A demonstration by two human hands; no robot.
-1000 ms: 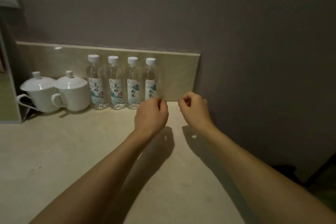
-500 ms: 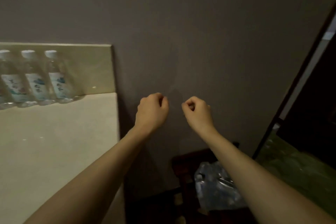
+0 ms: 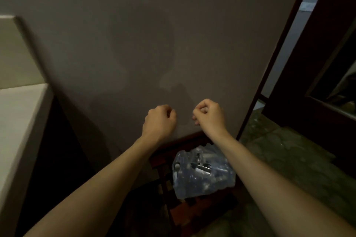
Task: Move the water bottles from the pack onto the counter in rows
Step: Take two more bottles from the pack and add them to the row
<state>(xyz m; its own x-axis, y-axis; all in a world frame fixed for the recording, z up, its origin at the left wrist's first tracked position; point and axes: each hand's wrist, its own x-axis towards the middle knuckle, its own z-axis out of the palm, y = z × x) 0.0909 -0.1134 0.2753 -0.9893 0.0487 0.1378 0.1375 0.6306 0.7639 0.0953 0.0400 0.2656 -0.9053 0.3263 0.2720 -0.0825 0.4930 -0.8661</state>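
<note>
Left hand (image 3: 159, 121) and right hand (image 3: 210, 114) curled, nothing held, above pack (image 3: 202, 171) | counter (image 3: 21, 113) left of pack | risk: torn wrap may be snagged, bottles spilled.

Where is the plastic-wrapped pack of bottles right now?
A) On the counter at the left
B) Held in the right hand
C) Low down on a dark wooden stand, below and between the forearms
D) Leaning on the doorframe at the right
C: the pack sits low on the dark stand, beneath both empty, curled hands, left hand and right hand.
</note>
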